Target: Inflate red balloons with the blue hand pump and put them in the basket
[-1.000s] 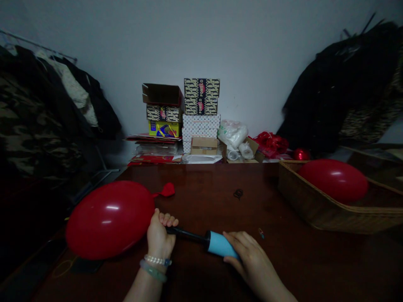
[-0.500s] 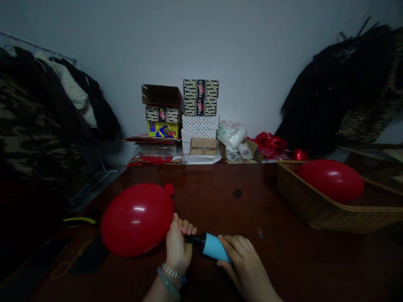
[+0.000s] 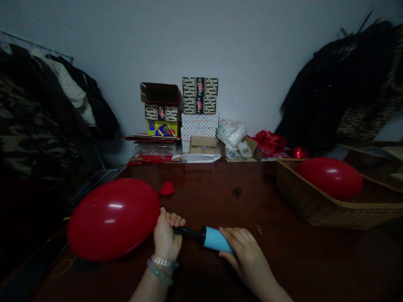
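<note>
My left hand (image 3: 166, 237) is closed around the neck of a big red balloon (image 3: 113, 218) and the black nozzle of a hand pump. The balloon swells out to the left over the dark wooden table (image 3: 204, 184). My right hand (image 3: 245, 253) grips the light blue barrel of the pump (image 3: 214, 240), which lies level between both hands. A small deflated red balloon (image 3: 166, 188) lies just behind the big one.
A wicker basket (image 3: 302, 197) at the right holds another inflated red balloon (image 3: 329, 177). Stacked boxes (image 3: 198, 113), plastic bags and red ribbon line the wall behind the table. Dark clothes hang at both sides. A small black object (image 3: 236, 191) lies mid-table.
The balloon has grown larger again after looking smaller half a second ago. The pump's black rod shows longer now, my right hand having drawn the barrel back to the right.
</note>
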### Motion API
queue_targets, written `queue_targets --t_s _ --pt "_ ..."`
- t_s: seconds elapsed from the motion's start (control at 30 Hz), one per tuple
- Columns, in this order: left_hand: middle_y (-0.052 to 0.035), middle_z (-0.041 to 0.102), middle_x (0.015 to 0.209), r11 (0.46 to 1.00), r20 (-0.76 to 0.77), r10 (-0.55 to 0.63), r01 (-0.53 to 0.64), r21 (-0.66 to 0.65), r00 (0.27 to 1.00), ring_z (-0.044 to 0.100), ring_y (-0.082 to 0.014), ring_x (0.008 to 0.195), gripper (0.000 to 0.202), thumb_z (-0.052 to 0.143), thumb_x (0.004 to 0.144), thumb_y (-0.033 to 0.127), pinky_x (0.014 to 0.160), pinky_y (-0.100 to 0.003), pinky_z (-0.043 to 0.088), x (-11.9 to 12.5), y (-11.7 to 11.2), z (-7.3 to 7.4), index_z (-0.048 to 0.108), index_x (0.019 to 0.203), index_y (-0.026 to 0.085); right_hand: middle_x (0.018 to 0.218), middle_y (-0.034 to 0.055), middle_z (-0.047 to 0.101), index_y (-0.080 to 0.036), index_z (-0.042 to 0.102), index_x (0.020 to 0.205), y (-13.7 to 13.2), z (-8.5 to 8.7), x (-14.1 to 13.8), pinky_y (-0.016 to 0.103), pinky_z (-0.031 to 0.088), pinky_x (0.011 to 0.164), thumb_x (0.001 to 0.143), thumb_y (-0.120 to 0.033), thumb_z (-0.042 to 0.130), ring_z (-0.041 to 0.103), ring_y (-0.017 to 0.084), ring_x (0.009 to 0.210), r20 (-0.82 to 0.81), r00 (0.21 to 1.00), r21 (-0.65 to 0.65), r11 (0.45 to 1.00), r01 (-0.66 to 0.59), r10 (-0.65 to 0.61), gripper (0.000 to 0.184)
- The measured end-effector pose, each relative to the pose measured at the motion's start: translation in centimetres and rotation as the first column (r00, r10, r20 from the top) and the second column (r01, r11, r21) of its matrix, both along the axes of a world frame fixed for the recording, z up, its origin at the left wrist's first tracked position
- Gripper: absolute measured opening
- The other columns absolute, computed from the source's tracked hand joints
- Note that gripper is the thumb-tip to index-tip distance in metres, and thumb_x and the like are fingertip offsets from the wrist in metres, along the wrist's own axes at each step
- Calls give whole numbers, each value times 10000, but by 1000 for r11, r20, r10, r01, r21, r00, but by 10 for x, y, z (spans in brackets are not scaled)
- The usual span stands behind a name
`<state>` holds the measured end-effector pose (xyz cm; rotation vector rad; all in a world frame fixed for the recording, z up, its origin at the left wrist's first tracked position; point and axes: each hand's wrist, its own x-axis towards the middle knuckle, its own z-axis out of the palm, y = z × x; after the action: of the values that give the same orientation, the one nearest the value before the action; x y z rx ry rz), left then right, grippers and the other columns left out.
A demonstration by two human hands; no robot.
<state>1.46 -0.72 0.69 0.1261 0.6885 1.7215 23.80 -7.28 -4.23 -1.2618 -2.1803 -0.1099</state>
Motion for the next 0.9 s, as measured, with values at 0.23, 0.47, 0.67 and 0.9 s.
queue_targets --t_s 0.23,0.47,0.67,0.9 --pt "70 266 450 998 19 60 -59 -24 998 261 -71 379 427 472 928 265 422 -232 279 -12 5 14 285 551 194 1207 95 655 -206 520 1307 3 5 19 478 471 982 864 -292 644 614 267 1089 34 999 51 999 18 -20 468" --pt "68 284 472 999 12 44 -44 12 999 292 -73 398 421 505 916 290 433 -233 301 -7 2 8 305 560 190 1173 124 658 -167 537 1277 -2 1 6 453 483 950 904 -293 583 612 270 1076 -18 999 122 992 45 -43 396" --pt "68 279 479 999 29 -35 35 3 999 279 -74 406 444 561 892 342 437 -243 304 10 -8 -3 323 549 189 1148 118 659 -173 519 1286 -11 2 -15 448 507 885 863 -271 641 621 274 1010 -13 999 68 997 46 -45 451" --pt "64 277 474 997 0 -76 76 8 997 277 -73 405 470 595 867 376 432 -240 291 19 -14 -8 331 527 185 1151 109 650 -199 508 1295 -17 -2 -29 442 509 883 834 -233 667 614 272 1007 -34 998 -40 998 58 -59 488"
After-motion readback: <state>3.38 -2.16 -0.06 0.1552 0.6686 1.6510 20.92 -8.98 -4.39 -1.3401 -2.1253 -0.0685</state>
